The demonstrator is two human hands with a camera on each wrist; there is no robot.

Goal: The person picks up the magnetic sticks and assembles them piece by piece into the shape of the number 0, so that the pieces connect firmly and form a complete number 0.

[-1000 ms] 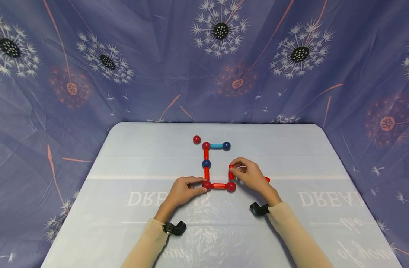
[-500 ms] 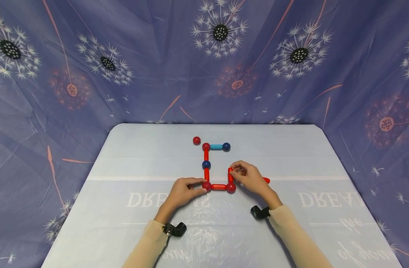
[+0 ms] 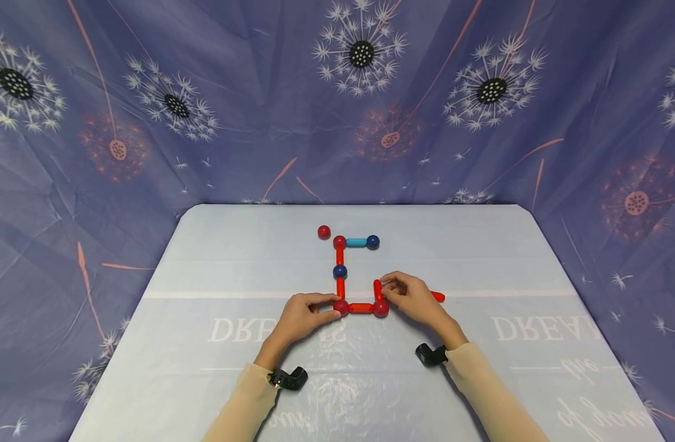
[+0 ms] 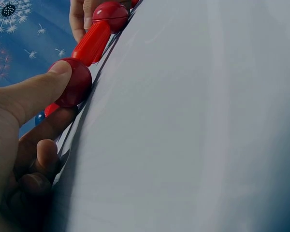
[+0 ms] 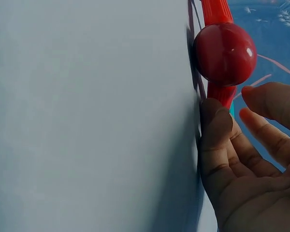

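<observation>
- A person's left hand [image 3: 303, 317] pinches the red corner ball [image 3: 341, 307] of a rod-and-ball frame lying on the pale table cover [image 3: 204, 258]; the left wrist view shows thumb [image 4: 36, 92] and forefinger closed on the ball.
- The right hand [image 3: 413, 298] pinches a short red rod [image 3: 378, 288] between thumb and fingertips; the rod stands on the second red ball [image 3: 381, 308], just right of the corner ball.
- A red rod [image 3: 361, 307] lies between the two red balls and touches both.
- Beyond the corner ball, a line of red rods runs through a dark blue ball [image 3: 339, 271] to a far red ball [image 3: 339, 242].
- From that far ball a light blue rod [image 3: 356, 242] leads right to another dark blue ball [image 3: 373, 242].
- A loose red ball [image 3: 323, 232] sits just left of the far red ball, apart from it.
- A loose red rod [image 3: 438, 296] shows behind the right hand, well right of the corner ball.
- Dandelion-print blue cloth [image 3: 149, 92] hangs behind the table.
</observation>
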